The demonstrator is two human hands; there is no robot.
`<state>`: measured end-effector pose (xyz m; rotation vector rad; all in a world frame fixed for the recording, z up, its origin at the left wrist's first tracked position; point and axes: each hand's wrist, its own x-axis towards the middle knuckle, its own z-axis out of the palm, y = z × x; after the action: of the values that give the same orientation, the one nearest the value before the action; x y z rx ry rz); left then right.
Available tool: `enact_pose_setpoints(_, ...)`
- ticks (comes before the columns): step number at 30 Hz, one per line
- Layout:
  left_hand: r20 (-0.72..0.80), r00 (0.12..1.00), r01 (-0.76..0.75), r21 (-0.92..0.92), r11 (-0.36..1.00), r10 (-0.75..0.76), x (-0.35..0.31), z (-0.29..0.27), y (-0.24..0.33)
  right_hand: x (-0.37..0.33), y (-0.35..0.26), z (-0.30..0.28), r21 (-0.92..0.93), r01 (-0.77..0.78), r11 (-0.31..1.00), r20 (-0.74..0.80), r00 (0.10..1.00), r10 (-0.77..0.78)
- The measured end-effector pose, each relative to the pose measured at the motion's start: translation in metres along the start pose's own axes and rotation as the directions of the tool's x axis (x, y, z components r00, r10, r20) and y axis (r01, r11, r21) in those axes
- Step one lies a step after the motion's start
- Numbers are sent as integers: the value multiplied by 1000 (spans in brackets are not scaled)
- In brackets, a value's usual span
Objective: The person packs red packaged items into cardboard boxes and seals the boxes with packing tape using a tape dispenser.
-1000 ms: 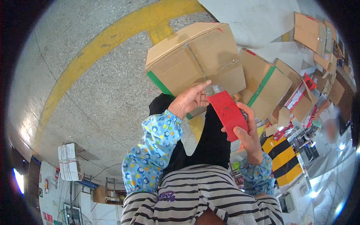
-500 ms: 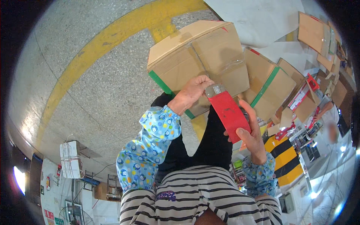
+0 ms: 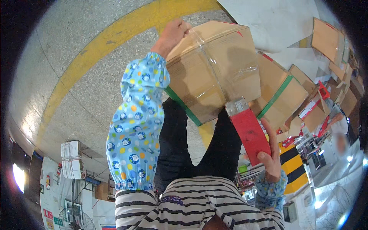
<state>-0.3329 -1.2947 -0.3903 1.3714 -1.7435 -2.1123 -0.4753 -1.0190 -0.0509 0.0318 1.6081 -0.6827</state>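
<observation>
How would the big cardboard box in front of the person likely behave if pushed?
The cardboard box would probably keep its shape, since its walls look flat. It seems likelier to slide or tip than roll, given its distinct corners. Its weight is hard to judge, as its inside is hidden.

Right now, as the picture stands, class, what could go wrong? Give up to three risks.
1. The clear tape running over the cardboard carton might wrinkle or go on crooked, judging by its long, narrow run.
2. The carton could shift: the right hand holds the red tape dispenser, not the carton.
3. The dispenser might twist, since that hand grips it only near its lower end.
</observation>
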Motion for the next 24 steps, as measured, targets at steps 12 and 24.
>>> enact_pose_setpoints(12,-15,1000,12,283,959,-8,45,-17,-34,-3,28,-21,-48,-33,998,-5,999,33)
enact_pose_setpoints(24,10,1000,5,357,934,-10,51,-17,-41,10,39,-25,-66,-54,996,12,998,55)
